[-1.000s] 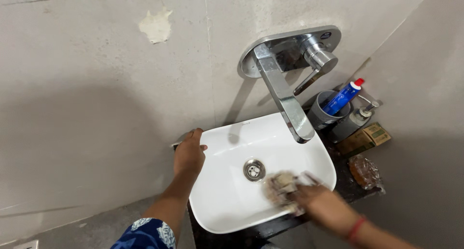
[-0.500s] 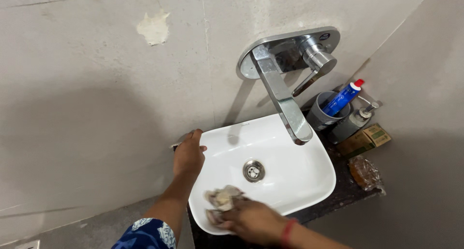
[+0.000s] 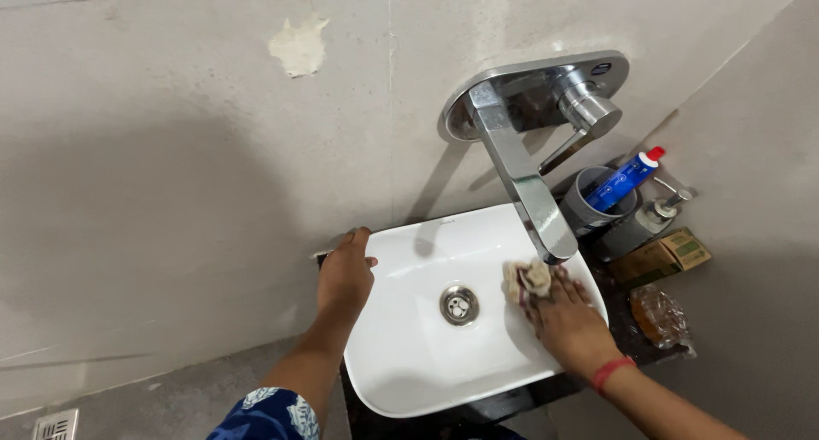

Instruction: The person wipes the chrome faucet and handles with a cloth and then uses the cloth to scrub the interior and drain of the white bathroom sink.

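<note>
Two hands busy: left hand (image 3: 344, 273) grips the basin (image 3: 409, 363) rim; right hand (image 3: 567, 320) presses a crumpled cloth (image 3: 526, 279) flat-fingered beneath the spout (image 3: 533, 205). Best kept firm, strokes overlapping.

white sink (image 3: 409, 372), blue toothpaste tube (image 3: 621, 186), red wristband (image 3: 612, 372).
</note>
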